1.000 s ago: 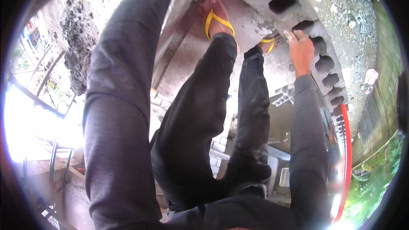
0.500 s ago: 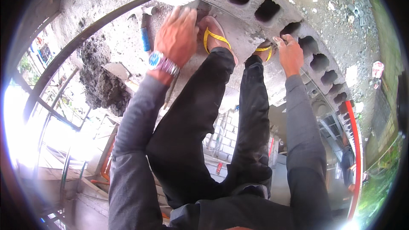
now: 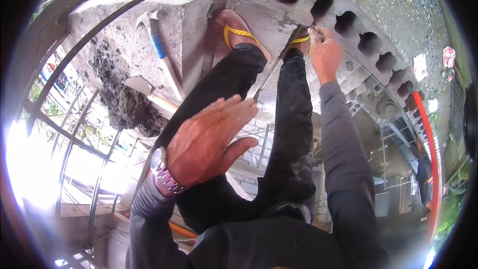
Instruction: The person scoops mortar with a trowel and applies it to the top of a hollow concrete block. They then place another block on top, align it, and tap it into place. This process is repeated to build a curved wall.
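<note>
My left hand (image 3: pixel 211 142) is raised over my left thigh, its fingers stretched out and nothing in it. On that wrist sits a metal watch (image 3: pixel 160 162). My right hand (image 3: pixel 326 52) is closed in a pinch by my right foot, along the edge of a row of hollow concrete blocks (image 3: pixel 311 7). A thin string (image 3: pixel 366 77) runs along the blocks and meets the pinched fingertips. A claw hammer (image 3: pixel 158 46) with a blue grip lies on the concrete beyond my left hand. Left of it, a trowel (image 3: pixel 138 85) with a wooden handle rests against the mortar.
A heap of wet grey mortar (image 3: pixel 117 97) lies at the left. A curved dark bar (image 3: pixel 89 35) arcs across the upper left. My feet, in yellow-strapped flip-flops (image 3: pixel 239 32), stand on a concrete ledge. Gravel (image 3: pixel 393 5) lies beyond the blocks; a red bar (image 3: pixel 428 134) stands at the right.
My left hand has drawn back from beside my left foot to over my thigh, uncovering the hammer. My right hand stays at the block edge. The whole view has shifted slightly.
</note>
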Demonstrator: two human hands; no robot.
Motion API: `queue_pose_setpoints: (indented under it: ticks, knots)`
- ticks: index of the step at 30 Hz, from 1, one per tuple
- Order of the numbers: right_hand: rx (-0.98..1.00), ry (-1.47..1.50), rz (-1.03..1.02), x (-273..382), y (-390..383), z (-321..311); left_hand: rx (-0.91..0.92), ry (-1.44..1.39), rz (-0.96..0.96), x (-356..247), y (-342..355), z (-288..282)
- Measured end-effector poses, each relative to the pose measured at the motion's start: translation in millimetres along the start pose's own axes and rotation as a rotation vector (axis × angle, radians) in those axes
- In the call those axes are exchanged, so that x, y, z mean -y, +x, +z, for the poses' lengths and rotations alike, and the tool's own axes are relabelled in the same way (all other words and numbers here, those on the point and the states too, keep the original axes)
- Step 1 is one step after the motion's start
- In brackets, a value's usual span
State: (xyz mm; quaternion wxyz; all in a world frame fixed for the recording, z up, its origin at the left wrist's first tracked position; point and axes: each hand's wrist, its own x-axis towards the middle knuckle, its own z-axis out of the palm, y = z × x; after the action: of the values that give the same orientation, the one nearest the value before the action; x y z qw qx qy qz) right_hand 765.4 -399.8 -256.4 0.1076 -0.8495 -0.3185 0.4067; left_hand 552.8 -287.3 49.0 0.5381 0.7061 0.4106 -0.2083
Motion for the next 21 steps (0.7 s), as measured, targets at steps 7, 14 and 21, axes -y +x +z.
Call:
queue_pose_setpoints:
  ticks: [7,14,21]
  knots:
    - [0.034,0.128,0.142,-46.5,-60.5,-14.5,0.116,0.003,-0.035,-4.2,6.4,36.7]
    - [0.146,0.142,0.248,-89.0,-111.8,-50.2,-0.002,-0.022,0.101,-20.0,29.4,46.5]
    - [0.246,0.079,0.236,-60.3,-171.3,-113.7,-0.040,-0.086,0.026,-34.6,12.9,75.1]
